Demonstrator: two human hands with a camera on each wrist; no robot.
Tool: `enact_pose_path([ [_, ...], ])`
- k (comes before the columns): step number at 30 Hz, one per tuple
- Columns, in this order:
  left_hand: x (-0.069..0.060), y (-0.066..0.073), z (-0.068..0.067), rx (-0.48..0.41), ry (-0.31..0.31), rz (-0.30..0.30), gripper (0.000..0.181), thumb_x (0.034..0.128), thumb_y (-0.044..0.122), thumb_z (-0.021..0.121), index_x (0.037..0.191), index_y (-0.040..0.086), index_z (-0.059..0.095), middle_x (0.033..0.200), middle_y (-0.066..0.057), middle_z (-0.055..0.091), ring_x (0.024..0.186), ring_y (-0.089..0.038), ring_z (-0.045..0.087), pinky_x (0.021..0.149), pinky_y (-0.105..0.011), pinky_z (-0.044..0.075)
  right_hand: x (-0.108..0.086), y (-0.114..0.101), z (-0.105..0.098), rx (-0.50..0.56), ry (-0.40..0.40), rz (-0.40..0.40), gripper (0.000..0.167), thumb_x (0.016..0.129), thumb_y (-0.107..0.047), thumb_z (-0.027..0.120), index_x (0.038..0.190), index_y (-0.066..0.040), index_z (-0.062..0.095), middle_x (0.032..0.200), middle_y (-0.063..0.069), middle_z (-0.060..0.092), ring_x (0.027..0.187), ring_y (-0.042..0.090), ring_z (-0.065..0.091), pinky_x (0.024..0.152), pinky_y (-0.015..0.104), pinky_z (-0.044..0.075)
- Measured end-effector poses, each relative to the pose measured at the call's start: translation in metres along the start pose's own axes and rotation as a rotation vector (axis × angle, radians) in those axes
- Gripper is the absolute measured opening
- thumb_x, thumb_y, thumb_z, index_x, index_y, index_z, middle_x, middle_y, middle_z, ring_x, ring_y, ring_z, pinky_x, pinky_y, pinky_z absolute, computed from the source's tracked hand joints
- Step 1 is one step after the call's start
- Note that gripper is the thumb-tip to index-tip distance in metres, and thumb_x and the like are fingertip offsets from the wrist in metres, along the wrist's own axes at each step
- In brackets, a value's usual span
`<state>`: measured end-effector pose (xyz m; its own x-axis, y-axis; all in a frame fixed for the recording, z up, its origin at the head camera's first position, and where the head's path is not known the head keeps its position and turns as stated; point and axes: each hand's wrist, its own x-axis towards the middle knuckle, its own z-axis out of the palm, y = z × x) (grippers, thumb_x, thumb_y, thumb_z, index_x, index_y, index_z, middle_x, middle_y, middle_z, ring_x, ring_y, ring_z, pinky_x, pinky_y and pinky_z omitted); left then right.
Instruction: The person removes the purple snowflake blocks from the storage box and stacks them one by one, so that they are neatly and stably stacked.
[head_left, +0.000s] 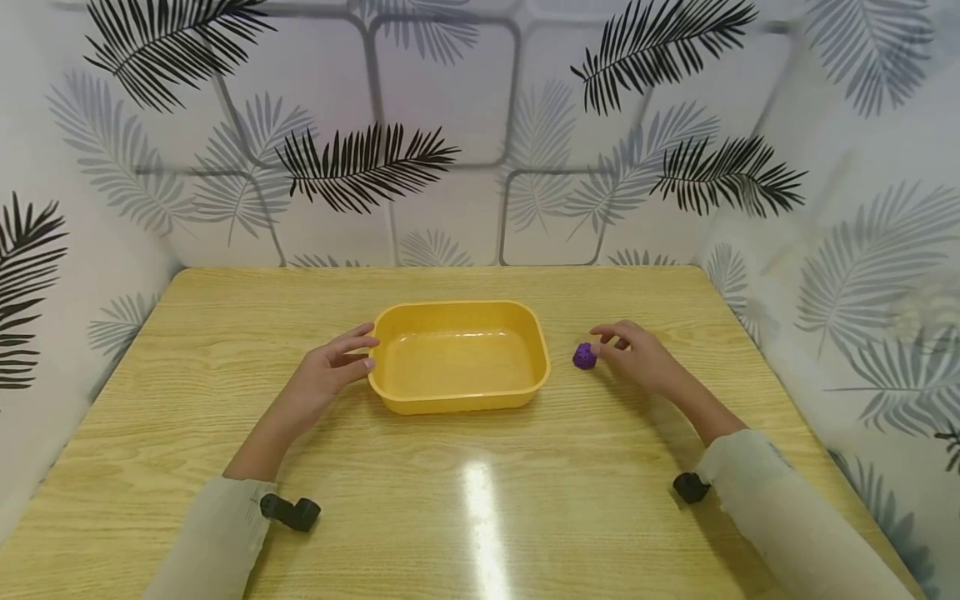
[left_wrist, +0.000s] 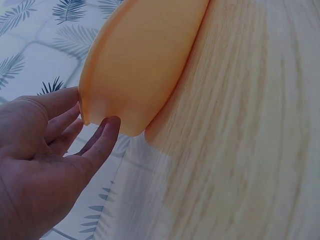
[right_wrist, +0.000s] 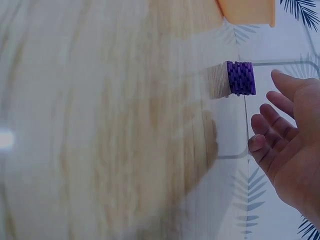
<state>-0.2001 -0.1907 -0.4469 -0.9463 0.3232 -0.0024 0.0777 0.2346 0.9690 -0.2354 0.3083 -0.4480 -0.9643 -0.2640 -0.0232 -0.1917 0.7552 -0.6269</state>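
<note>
A yellow rectangular plastic basin [head_left: 457,367] sits upright on the table with nothing inside it. My left hand [head_left: 333,371] is at its left end; in the left wrist view the fingers [left_wrist: 107,135] reach the basin's end wall [left_wrist: 135,65], loosely extended rather than curled round it. To the right of the basin lies a small purple piece with a notched, brick-like surface [right_wrist: 241,78]. My right hand [head_left: 637,358] hovers right beside this piece, fingers loosely bent. A gap shows between the hand and the purple piece in the right wrist view.
The wood-grain table [head_left: 375,517] has its far edge against a leaf-patterned backdrop [head_left: 450,208], which also rises on the left and right. Dark wrist-worn devices [head_left: 292,511] sit at both sleeve cuffs. Glare marks the table's near middle.
</note>
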Motion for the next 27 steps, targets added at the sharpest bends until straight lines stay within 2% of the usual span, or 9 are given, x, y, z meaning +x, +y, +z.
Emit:
enact_pose_path([
  [15, -0.0035, 0.0006, 0.0005, 0.005, -0.003, 0.012, 0.048, 0.1010, 0.026, 0.063, 0.142, 0.001, 0.054, 0.166, -0.002, 0.029, 0.139, -0.037, 0.046, 0.095, -0.011, 0.048, -0.0032, 0.0067, 0.0044, 0.000, 0.015, -0.029, 0.035, 0.103, -0.016, 0.059, 0.135, -0.002, 0.060, 0.122, 0.021, 0.062, 0.102, 0.030, 0.059, 0.080, 0.037, 0.051],
  [22, -0.0029, 0.0000, 0.0005, 0.003, -0.008, 0.018, 0.048, 0.1012, 0.026, 0.063, 0.142, 0.001, 0.054, 0.166, -0.002, 0.029, 0.139, -0.038, 0.046, 0.095, -0.012, 0.049, -0.0037, 0.0075, 0.0047, -0.008, 0.002, -0.010, 0.037, 0.104, -0.019, 0.057, 0.137, -0.004, 0.059, 0.125, 0.019, 0.061, 0.104, 0.030, 0.059, 0.081, 0.037, 0.052],
  [27, -0.0010, -0.0004, -0.0011, -0.008, -0.014, 0.020, 0.048, 0.1008, 0.025, 0.064, 0.142, 0.002, 0.054, 0.165, 0.000, 0.031, 0.136, -0.035, 0.049, 0.095, -0.014, 0.050, -0.0057, 0.0059, 0.0013, -0.012, 0.025, -0.013, 0.036, 0.105, -0.018, 0.056, 0.138, -0.003, 0.059, 0.127, 0.020, 0.061, 0.106, 0.032, 0.059, 0.082, 0.041, 0.053],
])
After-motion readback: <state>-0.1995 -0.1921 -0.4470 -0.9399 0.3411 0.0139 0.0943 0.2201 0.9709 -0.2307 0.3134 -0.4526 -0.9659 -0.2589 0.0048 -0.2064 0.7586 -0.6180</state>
